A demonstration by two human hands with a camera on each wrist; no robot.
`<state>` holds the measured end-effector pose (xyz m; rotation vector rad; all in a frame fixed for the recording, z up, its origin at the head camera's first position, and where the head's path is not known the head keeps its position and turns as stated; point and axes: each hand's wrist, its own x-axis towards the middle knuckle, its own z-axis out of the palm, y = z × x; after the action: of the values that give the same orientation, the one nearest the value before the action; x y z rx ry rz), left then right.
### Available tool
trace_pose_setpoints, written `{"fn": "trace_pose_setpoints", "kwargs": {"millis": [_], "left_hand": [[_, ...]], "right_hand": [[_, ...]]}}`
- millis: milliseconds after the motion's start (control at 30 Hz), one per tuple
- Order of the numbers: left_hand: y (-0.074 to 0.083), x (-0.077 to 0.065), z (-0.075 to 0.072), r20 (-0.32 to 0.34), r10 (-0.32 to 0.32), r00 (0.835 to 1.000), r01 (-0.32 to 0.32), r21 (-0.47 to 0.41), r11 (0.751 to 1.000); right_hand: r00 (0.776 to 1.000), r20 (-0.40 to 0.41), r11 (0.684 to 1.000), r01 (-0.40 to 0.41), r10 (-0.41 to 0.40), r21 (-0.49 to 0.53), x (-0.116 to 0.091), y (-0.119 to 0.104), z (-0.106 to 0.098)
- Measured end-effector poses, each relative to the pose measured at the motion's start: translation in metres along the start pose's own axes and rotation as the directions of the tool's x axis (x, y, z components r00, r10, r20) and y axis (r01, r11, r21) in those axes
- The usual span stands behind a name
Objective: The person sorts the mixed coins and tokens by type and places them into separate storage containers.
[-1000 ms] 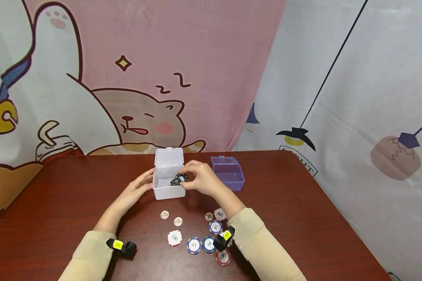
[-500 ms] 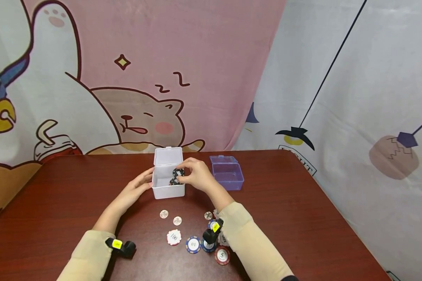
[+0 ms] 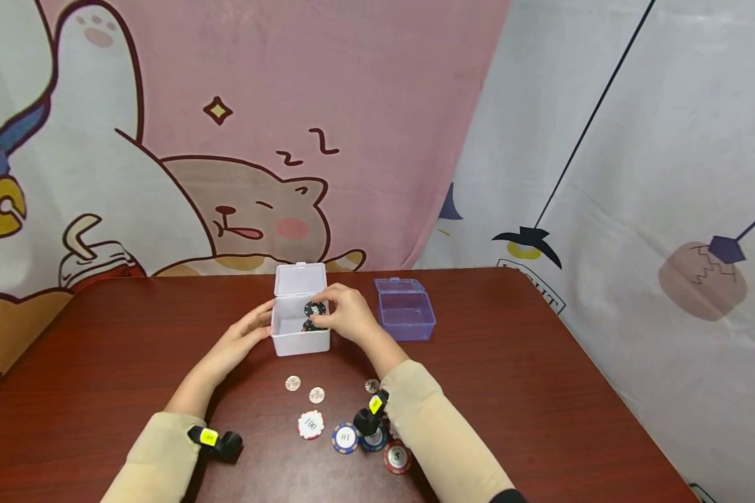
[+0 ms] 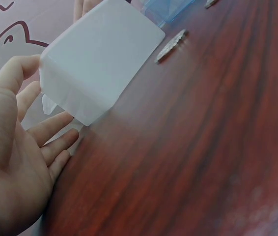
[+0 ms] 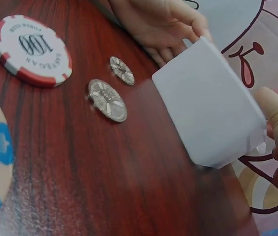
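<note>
My right hand (image 3: 351, 316) pinches a black poker chip (image 3: 314, 308) above the inside of a white plastic box (image 3: 298, 342), whose lid stands up at the back. More black chip (image 3: 309, 325) shows lower in the box, partly hidden by my fingers. At the box's left side is my left hand (image 3: 235, 342); its fingers are extended, and the thumb touches the wall in the left wrist view. Two silvery coins (image 3: 293, 383) (image 3: 317, 395) lie in front of the box. The right wrist view shows the box's outside but hides the pinched chip.
A translucent purple box (image 3: 407, 318) with its lid up stands to the right. Nearer on the brown table (image 3: 541, 391) lie a red-and-white 100 chip (image 3: 311, 424), blue chips (image 3: 345, 438) and a red 5 chip (image 3: 397, 456). My right sleeve covers some of them.
My right hand has shifted slightly left and farther over the white box with the black poker chip. The right forearm now covers more table chips. My left hand stays beside the box.
</note>
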<state>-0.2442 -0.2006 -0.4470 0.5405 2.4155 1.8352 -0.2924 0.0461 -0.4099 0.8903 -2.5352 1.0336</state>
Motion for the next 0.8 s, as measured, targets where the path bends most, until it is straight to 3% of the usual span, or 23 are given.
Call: {"fn": "trace_pose_setpoints", "kwargs": {"millis": [433, 800], "left_hand": [[-0.002, -0.001, -0.001, 0.004, 0.009, 1.0, -0.009, 0.002, 1.0], [0.0, -0.001, 0.0, 0.011, 0.021, 1.0, -0.021, -0.039, 0.999]], "right_hand": [[0.999, 0.036, 0.998, -0.037, 0.038, -0.043, 0.0, 0.0, 0.003], [1.0, 0.008, 0.991, 0.016, -0.017, 0.13, -0.012, -0.01, -0.011]]}}
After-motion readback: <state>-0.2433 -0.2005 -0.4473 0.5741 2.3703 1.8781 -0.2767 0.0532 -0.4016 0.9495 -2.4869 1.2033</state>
